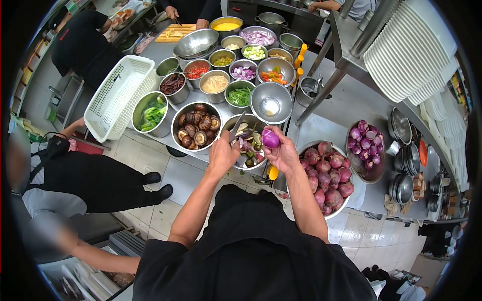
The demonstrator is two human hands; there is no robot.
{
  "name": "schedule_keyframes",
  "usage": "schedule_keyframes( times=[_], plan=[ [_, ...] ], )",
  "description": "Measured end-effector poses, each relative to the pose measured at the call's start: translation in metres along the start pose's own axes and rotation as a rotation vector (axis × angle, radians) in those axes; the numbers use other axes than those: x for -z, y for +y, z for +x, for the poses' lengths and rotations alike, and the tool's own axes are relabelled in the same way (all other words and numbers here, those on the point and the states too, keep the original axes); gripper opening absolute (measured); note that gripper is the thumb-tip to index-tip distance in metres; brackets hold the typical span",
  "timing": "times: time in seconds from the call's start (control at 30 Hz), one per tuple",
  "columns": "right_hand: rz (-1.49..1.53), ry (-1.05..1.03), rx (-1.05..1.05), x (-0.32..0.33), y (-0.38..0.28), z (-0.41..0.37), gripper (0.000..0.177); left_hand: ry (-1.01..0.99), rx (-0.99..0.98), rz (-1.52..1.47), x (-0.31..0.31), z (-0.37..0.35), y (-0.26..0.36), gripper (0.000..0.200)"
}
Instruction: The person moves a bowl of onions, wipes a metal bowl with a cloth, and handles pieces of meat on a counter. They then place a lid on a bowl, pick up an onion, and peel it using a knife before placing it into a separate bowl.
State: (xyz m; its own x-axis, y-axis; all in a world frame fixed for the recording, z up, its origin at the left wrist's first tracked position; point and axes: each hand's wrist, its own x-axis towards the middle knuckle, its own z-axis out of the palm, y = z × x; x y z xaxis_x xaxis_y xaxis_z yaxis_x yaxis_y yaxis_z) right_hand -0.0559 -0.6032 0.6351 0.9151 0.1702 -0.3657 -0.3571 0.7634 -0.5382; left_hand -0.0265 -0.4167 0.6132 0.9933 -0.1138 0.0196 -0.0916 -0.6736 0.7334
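Black shirt (251,251) fills the bottom edge, both forearms out over the steel tabletop (351,100). Right hand (285,153) pinches a peeled red onion (270,138), glossy purple and roundish, raised above the scrap bowl (247,167). Left hand (221,156) is clenched on a knife (238,126), blade long axis angled up and right. Onion sits just right of the blade, near but apart. Bowl of unpeeled onions (332,215), dull papery skins, is just beside the right hand.
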Motion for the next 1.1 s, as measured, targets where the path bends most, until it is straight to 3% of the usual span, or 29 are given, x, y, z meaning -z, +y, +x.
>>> schedule_keyframes(
  times=[0.23, 0.33, 0.43, 0.57, 0.73, 0.8, 0.93, 1.0, 1.1],
  plan=[
    [0.026, -0.035, -0.018, -0.004, -0.003, 0.001, 0.040, -0.028, 0.065, -0.059, 0.010, -0.001, 0.014, 0.033],
    [0.034, -0.056, -0.016, -0.004, -0.003, 0.001, 0.042, -0.040, 0.047, -0.256, 0.011, -0.002, 0.012, 0.036],
    [0.084, -0.083, -0.026, -0.001, -0.002, 0.003, 0.043, -0.083, 0.013, -0.304, 0.019, -0.005, 0.018, 0.038],
    [0.166, -0.156, -0.081, 0.006, -0.001, 0.008, 0.049, -0.225, 0.108, -0.374, 0.022, -0.008, 0.022, 0.041],
    [0.058, -0.171, -0.054, -0.004, -0.005, 0.002, 0.044, -0.297, 0.134, -0.469, 0.023, -0.011, 0.026, 0.042],
    [0.027, -0.185, -0.039, -0.008, -0.005, 0.000, 0.043, -0.319, 0.044, -0.533, 0.022, -0.011, 0.024, 0.040],
    [-0.051, -0.183, 0.009, -0.011, -0.007, -0.004, 0.041, -0.390, 0.081, -0.527, 0.032, -0.013, 0.033, 0.041],
    [-0.076, -0.178, -0.003, -0.015, -0.008, -0.007, 0.040, -0.419, 0.007, -0.406, 0.036, -0.015, 0.039, 0.039],
    [-0.195, -0.045, 0.048, -0.021, -0.009, -0.011, 0.037, -0.381, -0.037, -0.253, 0.044, -0.019, 0.053, 0.038]
  ],
)
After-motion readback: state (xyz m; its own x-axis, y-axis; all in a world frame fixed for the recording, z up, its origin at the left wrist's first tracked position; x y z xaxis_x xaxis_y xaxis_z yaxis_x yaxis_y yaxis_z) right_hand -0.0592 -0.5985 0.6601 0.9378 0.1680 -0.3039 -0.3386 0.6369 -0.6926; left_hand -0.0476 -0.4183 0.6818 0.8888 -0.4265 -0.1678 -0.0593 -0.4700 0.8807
